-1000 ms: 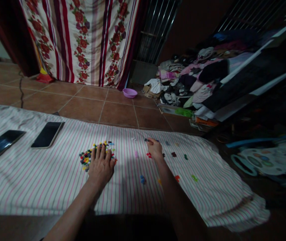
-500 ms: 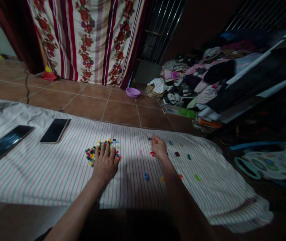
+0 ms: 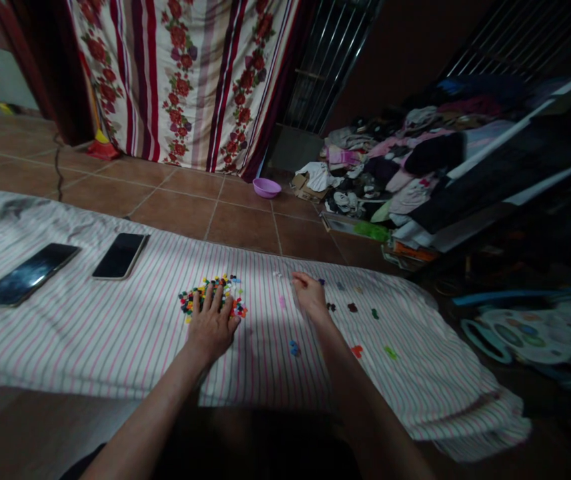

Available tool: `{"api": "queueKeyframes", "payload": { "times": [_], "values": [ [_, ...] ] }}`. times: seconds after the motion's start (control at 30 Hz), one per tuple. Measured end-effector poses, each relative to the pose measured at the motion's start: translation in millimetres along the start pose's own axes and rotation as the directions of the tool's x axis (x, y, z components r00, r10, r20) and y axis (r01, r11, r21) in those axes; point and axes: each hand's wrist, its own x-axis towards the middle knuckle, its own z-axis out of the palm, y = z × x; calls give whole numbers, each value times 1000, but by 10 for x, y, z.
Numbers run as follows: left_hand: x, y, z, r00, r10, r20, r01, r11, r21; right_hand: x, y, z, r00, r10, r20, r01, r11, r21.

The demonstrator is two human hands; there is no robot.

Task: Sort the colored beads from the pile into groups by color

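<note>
My left hand (image 3: 213, 327) lies palm down with fingers spread over the near side of a pile of small multicoloured beads or blocks (image 3: 190, 299). To its right, my right hand (image 3: 310, 297) is closed in a pinch just above the striped cloth; whatever is at its fingertips is too small to make out. Around it lie small colour groups: white pieces (image 3: 278, 274), pink pieces (image 3: 282, 302), blue pieces (image 3: 293, 348), dark brown pieces (image 3: 352, 307), green pieces (image 3: 375, 313), orange pieces (image 3: 357, 351) and lime pieces (image 3: 390, 352). My right hand and forearm hide part of this area.
Two phones, one dark (image 3: 26, 273) and one pale-edged (image 3: 120, 256), rest on the striped cloth (image 3: 90, 333) at left. Beyond it, a purple basin (image 3: 266, 188) stands on the tiled floor near a heap of clothes (image 3: 365, 160). A floral curtain (image 3: 180, 80) hangs behind.
My right hand has shifted slightly left, toward the white pieces. The dark piece seen at its fingertips no longer shows, and the red pieces are now hidden. My left hand stays on the pile.
</note>
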Motion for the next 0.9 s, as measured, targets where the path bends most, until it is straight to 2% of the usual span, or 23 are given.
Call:
{"api": "queueKeyframes", "payload": {
  "times": [0.17,0.33,0.47,0.67,0.9],
  "values": [
    [-25,-9,-68,989,-1,146,2,1000,-10,-239,-369,347,959,-137,248,131,990,40],
    [-9,-11,-128,963,5,269,-2,1000,-13,-269,-634,709,907,-255,335,273,962,-8],
    [7,-9,-125,959,-1,284,5,1000,-11,-202,-796,878,878,-288,382,337,939,-67],
    [0,-11,-109,965,0,261,4,1000,-15,-140,-928,956,830,-289,477,401,904,-150],
    [4,21,-141,965,-1,262,0,1000,3,-129,-1029,1011,838,-216,501,373,897,-238]
  ]
}}
